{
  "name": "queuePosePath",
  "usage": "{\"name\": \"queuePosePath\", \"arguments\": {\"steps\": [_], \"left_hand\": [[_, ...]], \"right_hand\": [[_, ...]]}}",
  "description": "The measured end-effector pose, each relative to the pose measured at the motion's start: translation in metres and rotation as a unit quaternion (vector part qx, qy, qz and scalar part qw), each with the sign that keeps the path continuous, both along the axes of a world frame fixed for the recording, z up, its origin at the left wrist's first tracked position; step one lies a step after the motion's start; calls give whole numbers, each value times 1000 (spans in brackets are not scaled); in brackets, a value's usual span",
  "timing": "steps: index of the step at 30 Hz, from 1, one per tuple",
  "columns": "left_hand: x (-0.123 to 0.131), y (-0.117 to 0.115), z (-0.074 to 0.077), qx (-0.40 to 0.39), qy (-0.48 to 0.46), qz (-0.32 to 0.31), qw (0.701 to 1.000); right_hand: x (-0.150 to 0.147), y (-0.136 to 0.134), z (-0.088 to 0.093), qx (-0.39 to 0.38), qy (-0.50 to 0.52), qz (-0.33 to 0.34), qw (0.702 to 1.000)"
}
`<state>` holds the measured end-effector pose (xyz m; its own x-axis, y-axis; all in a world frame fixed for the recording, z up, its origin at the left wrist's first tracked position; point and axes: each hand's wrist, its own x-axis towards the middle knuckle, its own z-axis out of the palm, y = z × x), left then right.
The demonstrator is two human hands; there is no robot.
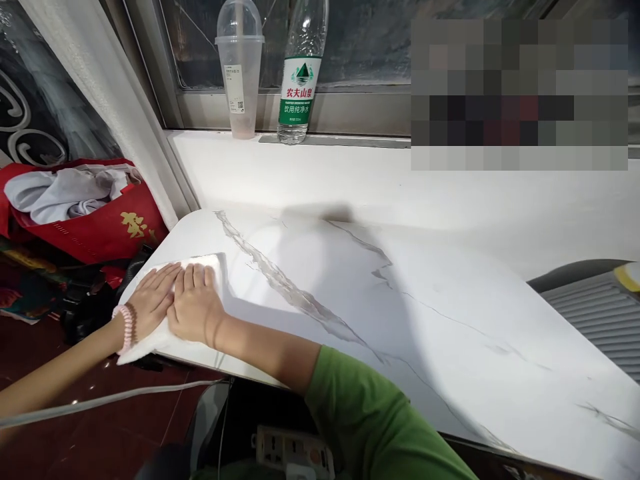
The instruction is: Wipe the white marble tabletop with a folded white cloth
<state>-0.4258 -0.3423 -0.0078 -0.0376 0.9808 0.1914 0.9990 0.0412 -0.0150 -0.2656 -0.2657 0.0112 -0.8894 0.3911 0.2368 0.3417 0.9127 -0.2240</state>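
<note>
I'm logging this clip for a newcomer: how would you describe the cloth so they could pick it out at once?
Start with the white, grey-veined table. At its left end lies a white cloth, one corner reaching past the edge. Unlike the crumpled fabric in the red bag nearby, it is spread mostly flat under the left hand and right hand.

This looks like a room in a home: a white curtain (100, 100) beside a window (367, 43), a red bag (95, 233) stuffed with fabric (65, 190), a marble-patterned table (320, 267), a power strip (295, 448).
</note>
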Motion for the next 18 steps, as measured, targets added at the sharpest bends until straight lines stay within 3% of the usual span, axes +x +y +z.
{"name": "queuePosePath", "arguments": {"steps": [4, 8, 14, 18], "left_hand": [[-34, 23, 2, -21, 5, 12, 1000], [-51, 88, 11, -48, -1, 25, 999], [-40, 206, 20, -48, -13, -6, 999], [-24, 240, 18, -51, -11, -15, 999]], "right_hand": [[-28, 17, -3, 5, 23, -12, 1000], [-53, 68, -4, 1, 15, -49, 999], [-61, 162, -8, -6, 1, -133, 991], [-49, 188, -15, 5, 25, -168, 985]]}}
